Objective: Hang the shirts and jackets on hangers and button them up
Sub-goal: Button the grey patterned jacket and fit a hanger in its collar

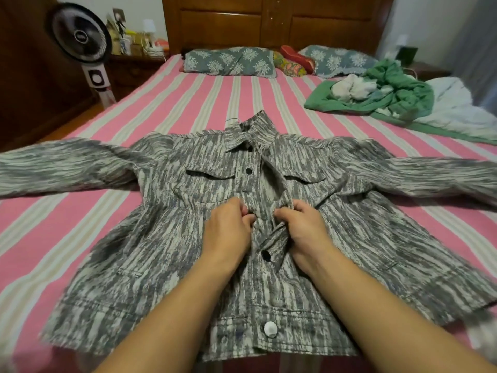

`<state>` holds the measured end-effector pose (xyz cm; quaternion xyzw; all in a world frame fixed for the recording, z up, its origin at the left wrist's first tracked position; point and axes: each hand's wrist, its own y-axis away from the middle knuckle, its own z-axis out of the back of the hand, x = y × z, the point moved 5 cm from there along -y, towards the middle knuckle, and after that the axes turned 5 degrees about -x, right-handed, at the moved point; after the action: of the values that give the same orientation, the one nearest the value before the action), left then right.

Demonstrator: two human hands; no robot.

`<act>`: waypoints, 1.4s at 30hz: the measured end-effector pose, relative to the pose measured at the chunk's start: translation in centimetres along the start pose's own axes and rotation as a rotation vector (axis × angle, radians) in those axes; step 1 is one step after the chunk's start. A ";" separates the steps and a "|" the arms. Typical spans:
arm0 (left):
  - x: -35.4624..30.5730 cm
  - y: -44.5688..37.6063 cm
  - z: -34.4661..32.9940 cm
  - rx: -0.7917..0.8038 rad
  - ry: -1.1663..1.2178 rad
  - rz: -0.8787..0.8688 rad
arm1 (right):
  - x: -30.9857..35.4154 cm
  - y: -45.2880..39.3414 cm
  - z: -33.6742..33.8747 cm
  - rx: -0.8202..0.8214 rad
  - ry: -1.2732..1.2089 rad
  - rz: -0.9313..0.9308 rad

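Both hands, left hand [228, 227] and right hand [304, 224], pinch the jacket [166, 238] plackets; align the buttonhole toward 12 o'clock.

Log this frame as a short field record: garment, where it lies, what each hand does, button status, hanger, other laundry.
garment: grey and white patterned jacket, front up, sleeves spread
surface: pink striped bed
left hand: left hand grips the placket edge at mid-front
right hand: right hand pinches the opposite placket edge
buttons: white bottom button looks fastened; dark upper button open, front gaping there
hanger: none in sight
other laundry: green and white clothes pile at the bed's far right
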<state>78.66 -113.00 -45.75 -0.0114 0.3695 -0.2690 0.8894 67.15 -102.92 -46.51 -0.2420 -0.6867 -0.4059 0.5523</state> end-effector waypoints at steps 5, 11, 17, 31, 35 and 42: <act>-2.3 1.3 1.2 -0.154 -0.186 -0.240 | 0.4 0.2 -0.6 0.008 0.188 0.080; 0.5 -0.7 -0.4 0.085 0.364 0.248 | 2.1 0.5 -1.8 -0.065 0.620 0.397; 0.6 1.1 -0.8 0.155 0.903 0.573 | 0.5 -0.9 -2.1 0.024 0.591 0.217; 1.3 0.9 -1.3 0.171 0.734 0.461 | 2.2 -0.1 -0.7 0.404 0.515 -0.029; 1.6 0.8 -1.3 0.251 0.765 0.530 | 1.6 0.7 -1.3 0.330 0.709 0.099; 1.9 0.6 -1.3 0.231 0.831 0.714 | 0.7 2.8 -2.9 0.127 0.935 0.435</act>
<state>79.19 -113.13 -48.05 0.3191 0.6381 0.0283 0.7001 70.81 -103.80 -44.88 -0.1381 -0.3238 -0.3039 0.8853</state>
